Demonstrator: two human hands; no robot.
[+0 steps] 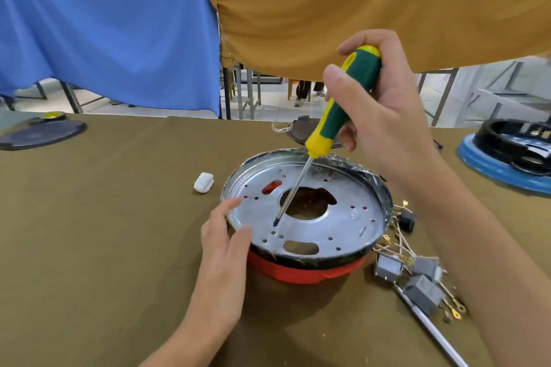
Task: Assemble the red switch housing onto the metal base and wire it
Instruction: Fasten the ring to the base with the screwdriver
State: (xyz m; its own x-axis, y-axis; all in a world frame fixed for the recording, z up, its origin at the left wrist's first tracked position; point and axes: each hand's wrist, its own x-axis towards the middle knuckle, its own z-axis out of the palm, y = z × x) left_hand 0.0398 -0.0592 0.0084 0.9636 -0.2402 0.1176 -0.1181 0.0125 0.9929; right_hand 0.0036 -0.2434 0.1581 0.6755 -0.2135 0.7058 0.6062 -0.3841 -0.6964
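A round metal base (pixel 343 217) with many small holes and a large centre opening lies on top of the red housing (pixel 301 271) on the table. My right hand (pixel 384 116) grips a green and yellow screwdriver (pixel 343 110) by its handle; the shaft slants down and its tip touches the plate near a hole at the front left. My left hand (pixel 226 244) rests against the base's left rim, fingers extended and the thumb on the plate's edge. A bundle of wires with grey switch blocks (pixel 417 274) lies to the right of the base.
A small white plastic part (pixel 204 183) sits left of the base. A blue and black round unit (pixel 507 152) stands at the far right, a dark lid (pixel 41 134) at the far left, another dark part (pixel 307 128) behind the base. Blue and tan cloths hang behind the table.
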